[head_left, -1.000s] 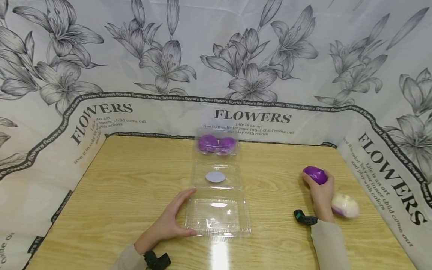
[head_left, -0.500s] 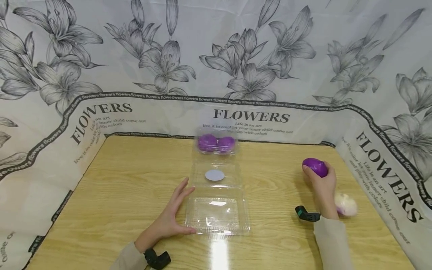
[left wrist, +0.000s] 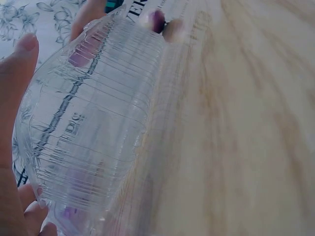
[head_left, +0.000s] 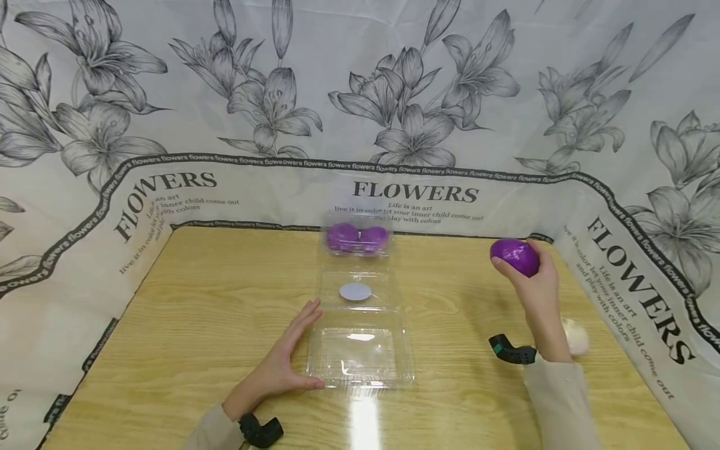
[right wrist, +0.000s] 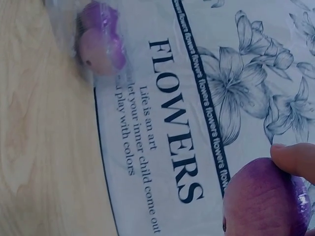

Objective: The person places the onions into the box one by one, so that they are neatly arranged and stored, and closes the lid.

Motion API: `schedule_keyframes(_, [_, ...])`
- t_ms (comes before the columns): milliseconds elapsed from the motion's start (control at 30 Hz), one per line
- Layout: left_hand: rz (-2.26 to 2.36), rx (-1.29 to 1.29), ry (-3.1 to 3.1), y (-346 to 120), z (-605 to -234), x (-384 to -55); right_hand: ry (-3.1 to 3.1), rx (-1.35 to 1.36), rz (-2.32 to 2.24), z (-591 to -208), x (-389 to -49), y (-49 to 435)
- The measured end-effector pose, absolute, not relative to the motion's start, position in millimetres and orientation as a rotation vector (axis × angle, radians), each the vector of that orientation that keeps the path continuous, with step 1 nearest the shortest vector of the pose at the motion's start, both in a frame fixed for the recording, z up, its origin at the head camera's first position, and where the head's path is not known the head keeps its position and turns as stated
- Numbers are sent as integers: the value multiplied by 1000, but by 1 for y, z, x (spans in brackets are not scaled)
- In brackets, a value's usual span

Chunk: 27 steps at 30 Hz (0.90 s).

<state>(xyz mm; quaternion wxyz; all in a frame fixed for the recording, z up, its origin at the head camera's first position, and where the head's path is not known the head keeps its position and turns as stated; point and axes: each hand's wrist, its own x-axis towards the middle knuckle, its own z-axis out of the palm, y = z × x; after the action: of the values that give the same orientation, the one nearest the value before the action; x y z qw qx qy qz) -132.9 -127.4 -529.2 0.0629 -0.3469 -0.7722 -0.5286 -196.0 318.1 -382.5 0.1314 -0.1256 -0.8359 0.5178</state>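
Observation:
My right hand [head_left: 538,294] holds a shiny purple, rounded, vegetable-like thing [head_left: 514,257] above the right side of the table. In the right wrist view, this purple thing [right wrist: 263,201] looks pinkish, with a finger over its top. At the centre lies an opened clear plastic clamshell box [head_left: 360,353], its lid folded out behind it with a white oval label [head_left: 355,291]. My left hand [head_left: 284,359] spreads along the box's left side, thumb by the near edge. The left wrist view shows fingertips [left wrist: 33,216] at the ribbed box's rim.
At the back stands another clear box [head_left: 360,251] with two purple rounded things [head_left: 342,237] inside. A cream-and-purple rounded thing [head_left: 576,337] rests at the right, partly hidden by the right forearm. Flower-printed cloth [head_left: 416,190] walls the wooden table [head_left: 225,300] at the back and sides.
My right hand has lifted the purple thing up and away from the cream-and-purple one. The left hand's fingers have straightened somewhat beside the box, which stays in place.

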Motion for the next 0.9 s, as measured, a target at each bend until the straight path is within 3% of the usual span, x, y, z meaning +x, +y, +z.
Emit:
schedule_keyframes(400, [-1616,-1051,-2332,-129,-528,-133,-2440,-52,1449,-342,-173,258])
schedule_keyframes(900, [-1600,-1049,-2334,-128,-526,-132,-2388,416,1471,-342,-155,190])
